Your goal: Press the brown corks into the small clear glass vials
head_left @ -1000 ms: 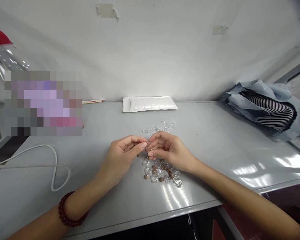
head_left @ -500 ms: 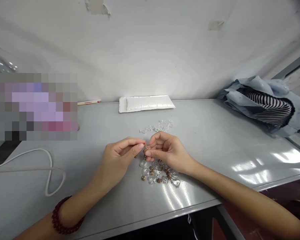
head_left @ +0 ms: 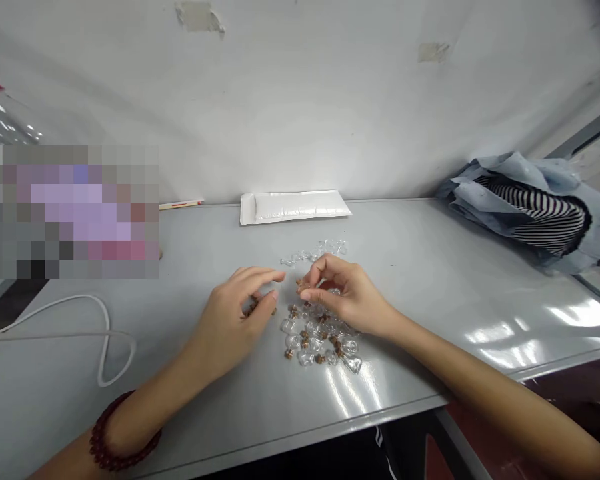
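Observation:
My right hand (head_left: 353, 293) pinches a tiny clear bottle with a brown cork stopper (head_left: 301, 287) between thumb and fingers. Below it lies a cluster of similar corked bottles (head_left: 307, 341) in different shapes, round and angular. To their left, my left hand (head_left: 233, 310) has its thumb and fingers apart, with nothing between the tips. Under its palm several small brown corks (head_left: 253, 308) show, partly hidden by the fingers. Beyond both hands sits a small group of clear pieces (head_left: 330, 248) without visible corks.
A white padded packet (head_left: 295, 207) lies against the wall. Light blue and striped cloth (head_left: 535, 207) is heaped at the right. A white cable (head_left: 105, 333) curls on the left of the grey table (head_left: 420, 253), near a blurred-out patch. A pencil-like stick (head_left: 180, 205) lies behind.
My hands have moved apart. The left fingers have let go of the bottle and opened, drawing back left; the right hand keeps the corked bottle, shifted slightly right over the cluster.

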Available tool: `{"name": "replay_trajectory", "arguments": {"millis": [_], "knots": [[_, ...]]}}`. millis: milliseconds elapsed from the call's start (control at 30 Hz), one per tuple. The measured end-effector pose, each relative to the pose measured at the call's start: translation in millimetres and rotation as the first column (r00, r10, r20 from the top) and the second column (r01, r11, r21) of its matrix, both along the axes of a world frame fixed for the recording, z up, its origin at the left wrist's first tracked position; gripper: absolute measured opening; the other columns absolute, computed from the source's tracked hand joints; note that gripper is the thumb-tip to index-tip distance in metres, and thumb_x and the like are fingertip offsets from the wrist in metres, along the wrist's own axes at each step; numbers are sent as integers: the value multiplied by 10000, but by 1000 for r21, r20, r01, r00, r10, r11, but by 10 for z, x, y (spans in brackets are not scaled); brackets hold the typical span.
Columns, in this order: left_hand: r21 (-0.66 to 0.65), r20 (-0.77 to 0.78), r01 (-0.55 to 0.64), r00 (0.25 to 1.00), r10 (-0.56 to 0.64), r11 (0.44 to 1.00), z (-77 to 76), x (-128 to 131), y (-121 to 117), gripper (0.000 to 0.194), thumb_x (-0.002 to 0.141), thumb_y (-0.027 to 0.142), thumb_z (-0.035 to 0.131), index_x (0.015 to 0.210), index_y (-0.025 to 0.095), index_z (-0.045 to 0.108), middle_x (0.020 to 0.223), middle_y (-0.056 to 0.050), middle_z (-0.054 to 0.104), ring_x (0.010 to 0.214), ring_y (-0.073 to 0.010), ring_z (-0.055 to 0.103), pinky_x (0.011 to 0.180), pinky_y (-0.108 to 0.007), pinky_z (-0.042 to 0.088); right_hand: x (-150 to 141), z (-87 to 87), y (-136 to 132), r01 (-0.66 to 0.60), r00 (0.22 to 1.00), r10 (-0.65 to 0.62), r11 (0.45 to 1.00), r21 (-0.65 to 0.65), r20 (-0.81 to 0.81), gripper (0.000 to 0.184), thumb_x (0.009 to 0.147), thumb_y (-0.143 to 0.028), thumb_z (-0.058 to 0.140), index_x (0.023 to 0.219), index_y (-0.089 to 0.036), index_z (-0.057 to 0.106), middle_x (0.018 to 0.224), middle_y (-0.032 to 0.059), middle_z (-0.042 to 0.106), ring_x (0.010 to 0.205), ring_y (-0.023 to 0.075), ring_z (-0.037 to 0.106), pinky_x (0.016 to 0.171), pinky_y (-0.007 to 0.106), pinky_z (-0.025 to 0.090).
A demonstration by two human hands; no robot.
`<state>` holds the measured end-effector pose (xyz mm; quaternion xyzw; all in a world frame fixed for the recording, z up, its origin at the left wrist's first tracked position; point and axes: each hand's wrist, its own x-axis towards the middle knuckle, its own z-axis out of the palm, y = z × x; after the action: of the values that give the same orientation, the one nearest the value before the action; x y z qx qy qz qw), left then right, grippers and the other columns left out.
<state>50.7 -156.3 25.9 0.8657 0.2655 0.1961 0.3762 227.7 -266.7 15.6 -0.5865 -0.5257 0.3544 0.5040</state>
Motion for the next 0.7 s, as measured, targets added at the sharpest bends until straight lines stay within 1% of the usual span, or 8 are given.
{"name": "replay_trajectory", "arguments": {"millis": [100,233,333,433,500,567,633,700], "knots": [[115,-84,31,996,-21,993,-29,-36,91,242,845,252,522,1030,218,673,1058,-51,656,950,-226,571,740,-325,503,144,50,5,31,921,-29,1000,3,388,124,857,-243,604,964,-190,572,911,53,653,813,165,590,694,312,476],[228,-164,198,973,-163,953,-88,-64,142,209,841,263,520,980,206,666,1013,-57,654,995,-244,526,829,-373,469,270,47,5,-68,772,80,997,-44,631,89,894,-207,548,930,-179,625,886,58,646,889,188,563,798,335,451],[249,-197,193,970,-145,949,-118,-60,135,169,844,288,532,909,198,660,943,-56,652,943,-241,529,801,-370,463,286,22,2,-128,722,148,989,-79,675,120,911,-207,532,921,-176,647,868,56,595,853,178,543,769,308,446],[220,-235,183,963,-130,958,-124,-53,133,154,844,302,533,805,206,646,877,-45,645,892,-235,533,755,-358,460,298,9,3,-123,722,138,990,-70,678,163,926,-278,532,924,-176,659,898,65,555,821,167,533,747,294,449],[199,-255,196,956,-143,960,-118,-51,134,172,853,285,508,768,211,638,868,-41,640,879,-229,535,740,-352,457,348,9,14,-82,734,66,997,-8,676,182,934,-295,518,919,-179,658,899,67,563,835,171,540,775,305,447],[197,-263,215,952,-159,957,-109,-46,127,181,855,264,486,763,211,631,869,-43,638,872,-227,538,732,-348,456,447,8,32,17,739,-68,997,82,670,173,930,-260,500,906,-178,650,899,71,582,840,177,550,771,314,448],[212,-258,221,952,-164,952,-99,-38,111,177,849,252,477,751,206,617,855,-48,637,856,-226,539,715,-345,456,583,2,46,144,720,-200,980,139,664,149,902,-210,499,895,-174,643,915,80,602,836,184,561,741,321,451],[225,-239,218,957,-163,950,-88,-29,92,170,838,240,474,729,204,600,823,-49,638,833,-223,541,698,-340,459,728,-7,49,248,681,-273,959,137,679,144,866,-178,508,909,-168,646,948,92,615,842,197,570,725,332,453]]}}
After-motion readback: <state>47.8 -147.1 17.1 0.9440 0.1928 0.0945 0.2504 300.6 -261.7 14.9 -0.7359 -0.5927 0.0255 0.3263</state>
